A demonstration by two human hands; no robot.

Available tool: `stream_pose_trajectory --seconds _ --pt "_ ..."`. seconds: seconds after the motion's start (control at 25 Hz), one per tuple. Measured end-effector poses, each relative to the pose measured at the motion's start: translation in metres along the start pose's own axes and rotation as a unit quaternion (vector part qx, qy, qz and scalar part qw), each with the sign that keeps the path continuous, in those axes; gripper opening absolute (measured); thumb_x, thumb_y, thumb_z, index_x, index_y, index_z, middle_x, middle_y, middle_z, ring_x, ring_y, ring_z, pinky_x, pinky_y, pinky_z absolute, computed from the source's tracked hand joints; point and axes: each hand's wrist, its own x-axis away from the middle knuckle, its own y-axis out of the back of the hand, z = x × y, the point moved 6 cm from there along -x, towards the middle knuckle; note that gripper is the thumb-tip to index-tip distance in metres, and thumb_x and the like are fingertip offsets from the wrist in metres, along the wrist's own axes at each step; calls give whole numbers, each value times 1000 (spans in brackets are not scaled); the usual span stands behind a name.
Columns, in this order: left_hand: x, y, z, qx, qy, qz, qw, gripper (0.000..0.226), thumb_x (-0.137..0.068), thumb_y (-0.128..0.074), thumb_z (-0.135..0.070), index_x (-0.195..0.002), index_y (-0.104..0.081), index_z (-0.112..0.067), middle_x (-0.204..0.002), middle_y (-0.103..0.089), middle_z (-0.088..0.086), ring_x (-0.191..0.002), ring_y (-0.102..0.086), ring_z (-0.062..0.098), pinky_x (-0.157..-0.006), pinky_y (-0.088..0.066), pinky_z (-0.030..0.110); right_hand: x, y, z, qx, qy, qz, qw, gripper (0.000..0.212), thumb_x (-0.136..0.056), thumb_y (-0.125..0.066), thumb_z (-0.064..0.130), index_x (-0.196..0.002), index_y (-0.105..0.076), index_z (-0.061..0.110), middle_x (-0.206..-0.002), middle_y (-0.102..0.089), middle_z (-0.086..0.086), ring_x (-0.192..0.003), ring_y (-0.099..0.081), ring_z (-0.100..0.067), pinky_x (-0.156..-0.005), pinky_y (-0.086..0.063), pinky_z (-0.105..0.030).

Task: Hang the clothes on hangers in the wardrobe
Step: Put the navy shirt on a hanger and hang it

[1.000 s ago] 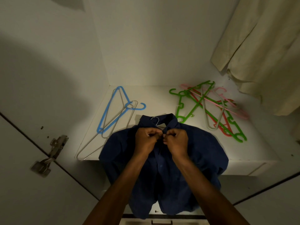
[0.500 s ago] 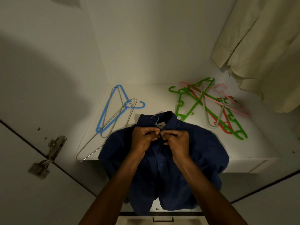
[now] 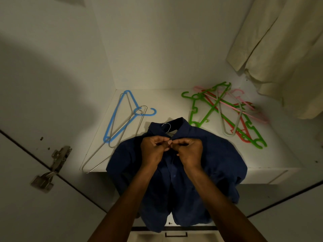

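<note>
A navy blue shirt is being laid across the white wardrobe shelf, its lower half hanging over the front edge. A metal hanger is already inside it: only the wire hook is being shown at the open collar. The top of the placket, just below the collar, is being pinched by both hands. The left hand and the right hand are curled, fingertips meeting at the centre front, each gripping a fold of the shirt; a top button is judged as being fastened, though the button itself is hidden by the fingers.

One cream garment is being seen hanging at the right of the wardrobe, so part of the task appears to be done. The blue shirt is judged as being about midway: hanger in, neck being closed, not yet lifted to the rail, which is out of view.

Spare hangers are being left on the shelf: a blue plastic hanger overlapped with wire hangers to the left, and a tangled pile of green, pink, red and grey hangers to the right. No other loose clothes are being shown.
</note>
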Motion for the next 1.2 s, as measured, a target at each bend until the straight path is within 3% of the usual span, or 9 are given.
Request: stream_pose_trajectory --seconds 0.28,0.52,0.64,0.76,0.84,0.96,1.08,1.16,1.2 --pt "-3 -1 1 -19 -19 2 1000 7 -88 -73 8 -94 -74 6 -87 -76 18 -76 -75 24 -69 -62 29 -6 1 5 -38 -69 36 996 5 -79 -83 2 -79 -79 1 -72 -75 -11 -59 -63 -13 -46 -46 -22" --pt "-3 0 0 7 -1 16 1000 9 -88 -73 7 -96 -73 6 -89 -77 17 -81 -76 26 -75 -63 32 -6 -6 11 -36 -76 39 996 25 -90 -69 -5 -68 -70 8 -59 -66 1 -44 -56 3 -41 -39 -11" --pt "-5 1 1 -13 9 4 1000 8 -88 -72 6 -94 -74 2 -88 -77 15 -81 -76 25 -76 -62 34 -7 -9 8 -28 -77 51 995 25 -94 -66 -2 -72 -72 7 -62 -68 -2 -48 -58 0 -42 -40 -11" --pt "1 1 -2 -106 -49 -20 993 13 -88 -73 0 -92 -75 -12 -86 -77 1 -81 -74 13 -78 -62 31 -5 -9 7 -22 -76 60 995 22 -95 -66 -1 -75 -74 7 -72 -72 -8 -59 -64 -7 -47 -44 -13" --pt "7 0 -8 -156 -100 -38 982 18 -88 -75 -3 -96 -73 -19 -87 -74 -8 -81 -71 4 -76 -60 24 -6 -7 7 -37 -77 62 994 18 -94 -66 -2 -78 -74 3 -70 -71 -5 -55 -62 -4 -45 -43 -14" --pt "5 -1 -10 -163 -110 -26 980 29 -84 -77 -1 -108 -74 -18 -89 -74 -8 -81 -70 3 -73 -59 20 -12 -1 1 3 -77 65 995 13 -93 -69 1 -82 -75 -1 -71 -71 -7 -53 -59 -8 -41 -41 -19" --pt "4 -5 -7 -208 -95 -8 974 25 -79 -79 1 -99 -78 -15 -86 -75 -7 -79 -70 3 -73 -58 20 -29 13 10 126 9 7 992 14 -88 -74 11 -75 -73 17 -73 -71 3 -67 -65 -12 -58 -52 -27" --pt "2 -6 -6 -207 -88 -20 974 20 -77 -80 -2 -92 -79 -14 -83 -75 -8 -77 -70 3 -71 -56 17 -46 12 34 220 120 -26 968 9 -86 -73 13 -79 -72 19 -79 -72 5 -75 -67 -14 -66 -54 -30" --pt "3 -5 -6 -205 -87 -28 975 18 -77 -82 -4 -91 -79 -15 -82 -75 -9 -76 -70 3 -71 -55 16 -56 2 44 273 168 -3 947 6 -84 -72 12 -82 -73 17 -82 -73 2 -79 -67 -17 -68 -55 -33"
